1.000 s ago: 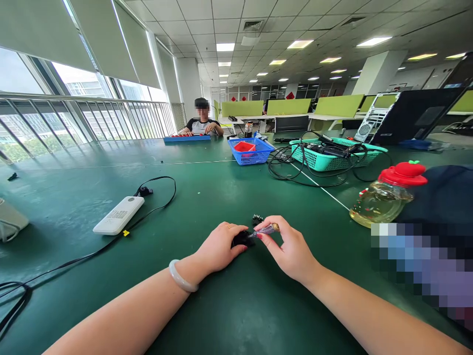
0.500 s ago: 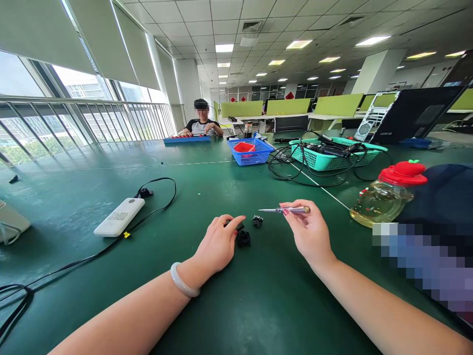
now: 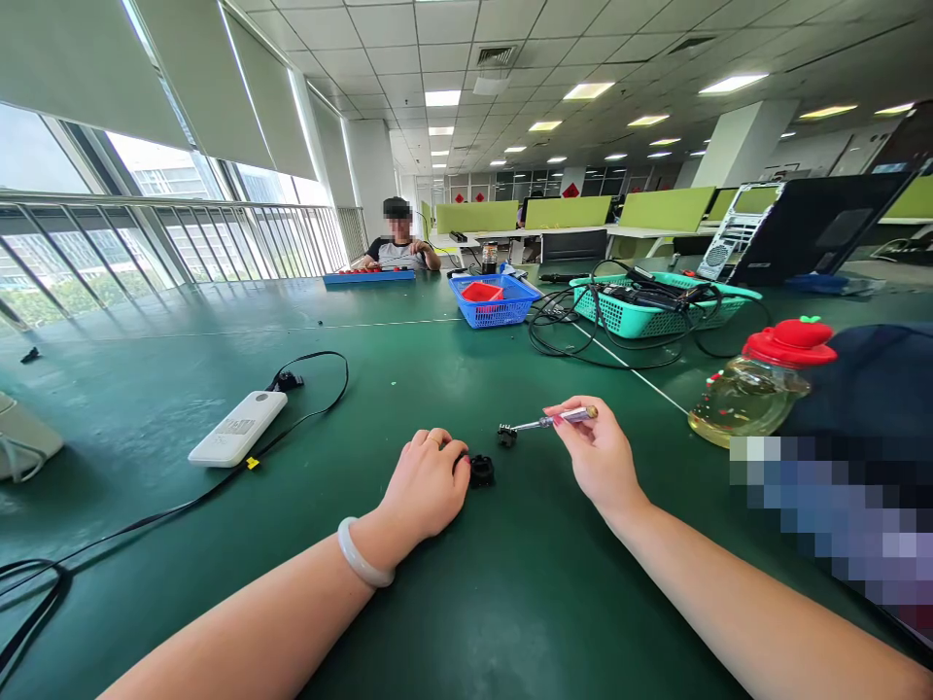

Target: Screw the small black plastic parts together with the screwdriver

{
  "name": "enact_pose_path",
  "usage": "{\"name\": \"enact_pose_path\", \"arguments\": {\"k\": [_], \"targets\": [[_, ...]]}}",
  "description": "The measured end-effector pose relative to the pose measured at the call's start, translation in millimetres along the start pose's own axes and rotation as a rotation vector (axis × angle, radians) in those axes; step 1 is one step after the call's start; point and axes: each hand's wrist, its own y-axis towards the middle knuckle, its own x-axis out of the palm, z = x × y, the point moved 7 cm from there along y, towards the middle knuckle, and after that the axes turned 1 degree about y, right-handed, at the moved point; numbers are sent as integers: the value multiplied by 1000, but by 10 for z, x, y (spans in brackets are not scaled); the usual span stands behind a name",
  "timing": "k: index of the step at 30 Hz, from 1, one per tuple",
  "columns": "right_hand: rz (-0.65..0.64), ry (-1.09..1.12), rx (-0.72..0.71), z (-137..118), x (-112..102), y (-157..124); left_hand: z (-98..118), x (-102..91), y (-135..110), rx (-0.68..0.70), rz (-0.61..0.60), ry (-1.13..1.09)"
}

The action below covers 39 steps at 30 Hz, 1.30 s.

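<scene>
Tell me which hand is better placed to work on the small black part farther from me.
Right. The right hand holds the screwdriver, its tip at that small black part; the left hand touches the round black piece.

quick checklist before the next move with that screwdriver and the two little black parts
1. Right hand pinches the screwdriver firmly: ok.
2. Screwdriver tip meets the smaller black part: ok; seated in a slot, cannot tell.
3. Left hand touches the round black part: ok; actual grip, cannot tell.
4. Both parts lie apart on the table: ok.
5. Bottle sits apart from the right hand: ok.
</scene>
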Motion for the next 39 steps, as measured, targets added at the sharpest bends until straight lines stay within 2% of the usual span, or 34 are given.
{"name": "enact_pose_path", "arguments": {"k": [4, 7, 10, 17, 25, 30, 39], "targets": [[-26, -2, -4, 1, 28, -9, 137, 52, -24, 222, -64, -182], [-43, 1, -10, -2, 44, -17, 190, 98, -44, 297, -128, -228], [-62, 12, -13, -13, 62, -27, 177, 109, -33, 275, -130, -224], [-209, 138, 17, -87, 177, -92, 50, 63, -12, 65, -71, -175], [-29, 230, 70, 28, 25, 3, 136, 118, -34, 218, -165, -157], [-32, 235, 82, 82, 41, 33, 131, 136, -16, 228, -183, -166], [-12, 255, 72, 23, 64, 22, 148, 109, -53, 172, -160, -93]]}}
